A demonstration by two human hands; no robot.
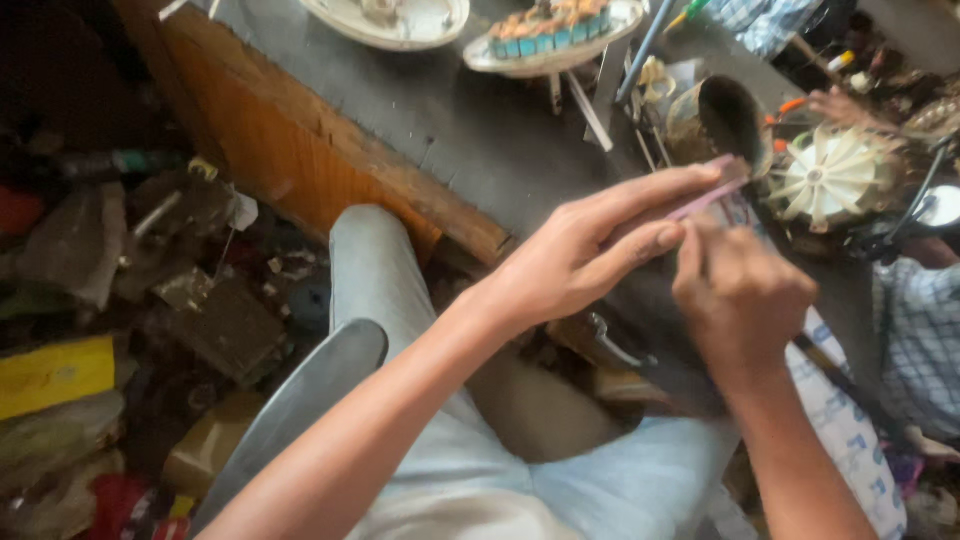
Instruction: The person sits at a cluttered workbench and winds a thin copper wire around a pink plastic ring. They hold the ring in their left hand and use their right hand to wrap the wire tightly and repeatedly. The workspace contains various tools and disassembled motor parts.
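My left hand (585,250) reaches forward with its fingers stretched out, pinching a thin pink strip (712,192) between thumb and fingers. My right hand (740,295) is curled beside it, its fingertips pressed on the near end of the same strip. Both hands hover over the near edge of a dark grey workbench (450,110), above my lap in light trousers. The strip's far end points at a dark metal cup (725,120). How much of the strip lies under my fingers is hidden.
A white fan wheel (830,178) lies right of the cup. Two motor parts on pale dishes (555,35) sit at the bench's far side, with thin rods beside them. The wooden bench side (300,150) drops to a cluttered floor at left. Another person's checked sleeve (925,330) is at the right.
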